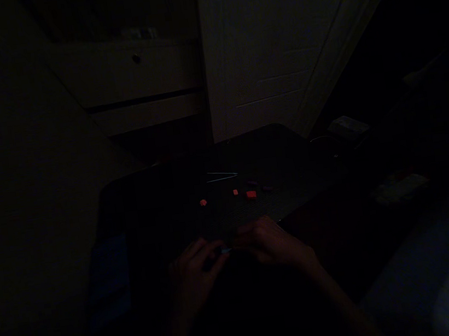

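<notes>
The scene is very dark. My left hand (198, 262) is closed at the near side of a dark table (162, 198), its fingertips pinching a small pale-blue piece (226, 250) whose kind I cannot make out. Close beside it, my right hand (265, 240) is closed too, fingers pressed together near the piece's right end; what they hold is hidden. Beyond the hands lie a red block (251, 194), a small orange-pink piece (235, 192) and a rounder orange-pink piece (203, 203). Two dark purple pieces, one left (252, 183) and one right (267, 188), lie nearby.
A thin V-shaped metal tool like tweezers (222, 176) lies farther back on the table. A blue flat object (109, 279) is at the left edge. Behind stand a drawer unit (142, 77) and a pale panel (258, 48). A whitish box (348, 126) sits to the right.
</notes>
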A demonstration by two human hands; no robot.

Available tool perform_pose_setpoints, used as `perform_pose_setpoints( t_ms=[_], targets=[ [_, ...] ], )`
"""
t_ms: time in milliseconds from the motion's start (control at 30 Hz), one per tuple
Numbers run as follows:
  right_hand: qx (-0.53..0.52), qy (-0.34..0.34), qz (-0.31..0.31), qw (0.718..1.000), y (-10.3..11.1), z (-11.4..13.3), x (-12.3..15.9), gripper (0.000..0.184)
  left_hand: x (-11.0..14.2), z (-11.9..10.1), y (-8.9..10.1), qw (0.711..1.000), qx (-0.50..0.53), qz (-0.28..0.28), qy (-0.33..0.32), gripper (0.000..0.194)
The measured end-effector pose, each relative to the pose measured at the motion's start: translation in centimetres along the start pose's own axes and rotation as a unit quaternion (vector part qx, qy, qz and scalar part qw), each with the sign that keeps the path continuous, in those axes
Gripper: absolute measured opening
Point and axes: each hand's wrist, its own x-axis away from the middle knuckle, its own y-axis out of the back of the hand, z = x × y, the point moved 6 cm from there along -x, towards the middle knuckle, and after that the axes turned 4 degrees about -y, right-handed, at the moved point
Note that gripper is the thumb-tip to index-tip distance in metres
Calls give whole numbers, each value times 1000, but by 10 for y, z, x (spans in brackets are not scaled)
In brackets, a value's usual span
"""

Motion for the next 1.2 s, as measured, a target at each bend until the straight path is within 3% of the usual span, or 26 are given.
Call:
perform_pose_setpoints(
  t_ms=[233, 633, 1033, 1200],
  targets=[
    [-15, 16, -57, 998, -5, -6, 1, 19, -1, -1, 1, 1000, 0, 3, -1, 15],
    [9, 14, -90, 996, -13, -16, -1, 21, -1, 0, 0, 1000, -19, 6, -10, 18],
    [-63, 14, -32, 997, -9, -15, 4, 19, 2, 3, -1, 1000, -20, -4, -8, 15],
    [-113, 12, -66, 991, -13, -20, 4, 18, 1, 1, -1, 1000, -12, -6, -2, 14]
  ],
)
